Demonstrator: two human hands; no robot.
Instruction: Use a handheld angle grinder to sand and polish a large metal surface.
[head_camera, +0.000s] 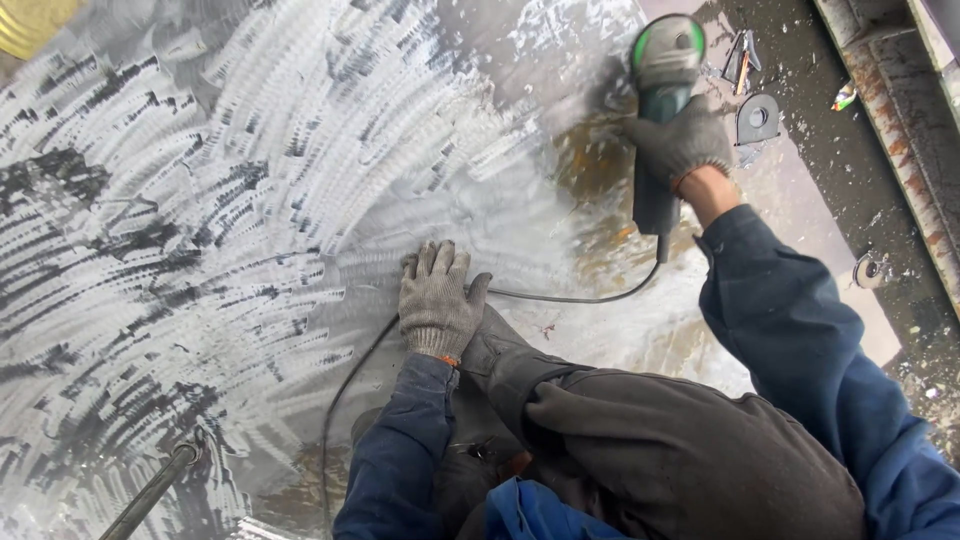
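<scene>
Far left of the frame: big metal sheet (250, 200), covered in arcs of bright swirl marks with dark patches between. We read those as grinding passes, judging by the tool in use. Lower left, a dark rod (150, 492) lies at an angle on the sheet, untouched.

Lower centre: our left hand (437, 300), grey knit glove, is flat on the sheet with fingers spread and slightly apart, palm down. It holds nothing; it looks like a brace, taking body weight while we kneel. Our knee (600, 430) in dark trousers sits just right of it.

A black cord (560, 297) runs from behind the left hand across to the tool, and loops down toward the bottom edge, lying loose on the metal.

Upper right: our right hand (680, 145), same glove, is wrapped tight around the body of the green angle grinder (662, 90). The head points away from us, toward the top of the frame, and rests on or just above the sheet near a brownish unpolished patch; we can't tell if there's contact.

Far right, on the dark floor beyond the sheet: a spare disc guard (757, 118), small tools (740, 60), another disc (868, 269), and a rusty beam (900, 150).
</scene>
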